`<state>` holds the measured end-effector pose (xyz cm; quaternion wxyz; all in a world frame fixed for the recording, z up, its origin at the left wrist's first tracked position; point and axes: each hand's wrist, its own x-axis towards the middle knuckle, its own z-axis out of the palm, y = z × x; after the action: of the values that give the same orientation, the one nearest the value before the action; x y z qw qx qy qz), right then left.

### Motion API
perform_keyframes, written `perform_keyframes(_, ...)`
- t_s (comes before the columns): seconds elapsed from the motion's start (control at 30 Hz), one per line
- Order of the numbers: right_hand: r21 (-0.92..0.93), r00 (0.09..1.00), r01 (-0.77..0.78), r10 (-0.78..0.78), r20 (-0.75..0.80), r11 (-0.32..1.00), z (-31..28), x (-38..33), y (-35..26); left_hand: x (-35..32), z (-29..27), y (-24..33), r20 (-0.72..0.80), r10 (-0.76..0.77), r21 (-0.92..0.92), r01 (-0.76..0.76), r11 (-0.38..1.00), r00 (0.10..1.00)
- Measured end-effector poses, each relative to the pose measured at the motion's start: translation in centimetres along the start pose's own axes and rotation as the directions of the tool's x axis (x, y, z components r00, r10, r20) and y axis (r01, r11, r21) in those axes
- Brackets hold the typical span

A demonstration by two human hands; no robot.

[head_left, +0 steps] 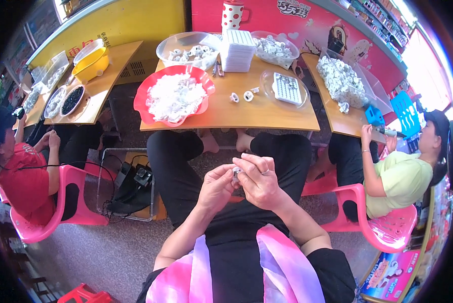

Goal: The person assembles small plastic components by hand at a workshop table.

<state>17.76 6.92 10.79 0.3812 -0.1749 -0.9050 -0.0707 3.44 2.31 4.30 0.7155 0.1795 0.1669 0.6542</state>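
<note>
Over my lap, my left hand and my right hand meet at the fingertips. Both are closed on a small round white part with a greyish middle; the fingers cover much of it. Ahead on the wooden table, a few similar white round parts lie loose. To their left stands a red scalloped bowl heaped with small white plastic pieces. On the right a white grid tray, partly filled with small parts, rests on a clear round lid.
Behind are a clear bowl, a stack of white trays, another clear bowl and a polka-dot cup. People in red and yellow-green sit at side tables. A wire-frame stand is by my left knee.
</note>
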Motion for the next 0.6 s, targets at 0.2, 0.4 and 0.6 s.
perform_keyframes(0.2, 0.076, 0.993, -0.116, 0.118, -0.014, 0.990, 0.5, 0.0, 0.0, 0.2, -1.0, 0.0, 0.076, 0.047, 0.014, -0.048, 0.999, 0.996)
perform_keyframes(0.4, 0.171, 0.985, -0.165, 0.171, -0.021, 0.971, 0.1, 0.4, 0.2, 0.2, -1.2, 0.1, 0.065, 0.019, 0.007, -0.019, 1.000, 0.998)
perform_keyframes(0.6, -0.008, 0.998, -0.045, 0.045, 0.044, 0.999, 0.2, 0.2, -0.3, 0.2, -1.1, 0.2, 0.086, 0.014, 0.001, -0.014, 1.000, 0.996)
